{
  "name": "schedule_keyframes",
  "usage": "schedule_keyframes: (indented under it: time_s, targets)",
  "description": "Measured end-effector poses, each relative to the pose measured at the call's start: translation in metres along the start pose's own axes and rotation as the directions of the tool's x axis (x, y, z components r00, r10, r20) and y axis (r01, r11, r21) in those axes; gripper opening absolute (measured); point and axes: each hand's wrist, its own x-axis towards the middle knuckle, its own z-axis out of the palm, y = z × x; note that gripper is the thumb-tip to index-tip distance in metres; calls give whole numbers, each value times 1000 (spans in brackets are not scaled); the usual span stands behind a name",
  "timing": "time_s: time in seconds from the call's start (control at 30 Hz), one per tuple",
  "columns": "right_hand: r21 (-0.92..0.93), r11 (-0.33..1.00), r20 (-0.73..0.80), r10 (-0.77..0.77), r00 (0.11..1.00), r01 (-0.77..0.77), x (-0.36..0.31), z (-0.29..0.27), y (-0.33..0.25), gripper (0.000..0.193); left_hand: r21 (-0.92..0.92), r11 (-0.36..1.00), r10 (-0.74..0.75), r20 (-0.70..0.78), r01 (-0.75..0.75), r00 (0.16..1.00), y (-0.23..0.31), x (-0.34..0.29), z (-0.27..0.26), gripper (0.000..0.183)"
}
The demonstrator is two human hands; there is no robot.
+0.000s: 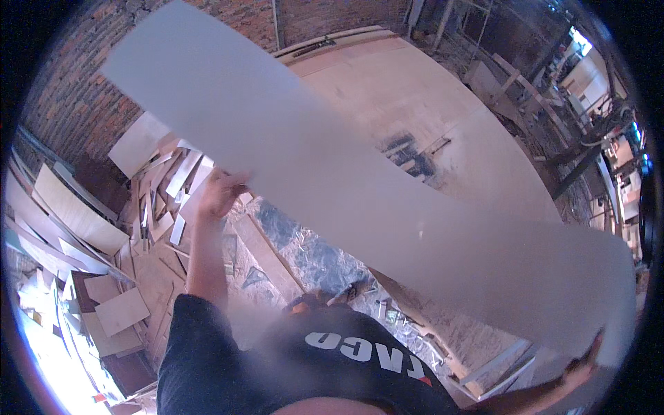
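The long panel [366,200] slants from the upper left of the frame down to the lower right. It is pale grey-white, smooth-looking and plain; its upper-left end has clear corners, its middle is hazy, and its lower-right end looks rounded by the lens. I hold it near both ends of its lower edge.

My left hand [225,192], left of centre, is closed on that edge with the fingers bent toward the panel, the forearm rising almost straight below it. My right hand [582,368], at the lower right, has the panel's edge too, one finger stretched up along its face; I cannot tell how tight the grip is. That forearm comes in low and slanting. My dark shirt [332,360] with white print fills the bottom middle.

At the left, a brick wall [76,104] stands above heaped wood offcuts [155,207] and flat sheets [79,214]. In the middle, the floor [315,252] is littered and blotched with grey. Beyond the panel, the broad tan surface [498,159] spreads across the upper middle, carrying a dark patch [415,155] with slim pieces too blurred to name. At the far right, timber beams [581,166] lean amid clutter.
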Motion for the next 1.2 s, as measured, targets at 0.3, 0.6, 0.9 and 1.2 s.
schedule_keyframes:
  time_s: [0.3, 0.6, 0.9, 1.2]
  targets:
    - [-377, 802, -82, -527, 846, 463, -43, 15, 10, 35, -75, 978, -178, 177, 193, 968, -88, 148, 79, 32]
    - [-108, 963, -133, 231, 964, -246, -90, 24, 124, 48, 467, 877, -95, 396, -111, 913, -223, 259, 8, 30]
    - [-251, 817, -322, 436, 840, -520, -122, 83, 123, 84, 496, 622, -683, -33, 605, 730, -217, 280, -12, 33]
    - [385, 879, -248, 392, 886, -281, -118, 104, 119, 55, 837, 524, -782, 547, -159, 300, -112, 200, 165, 48]
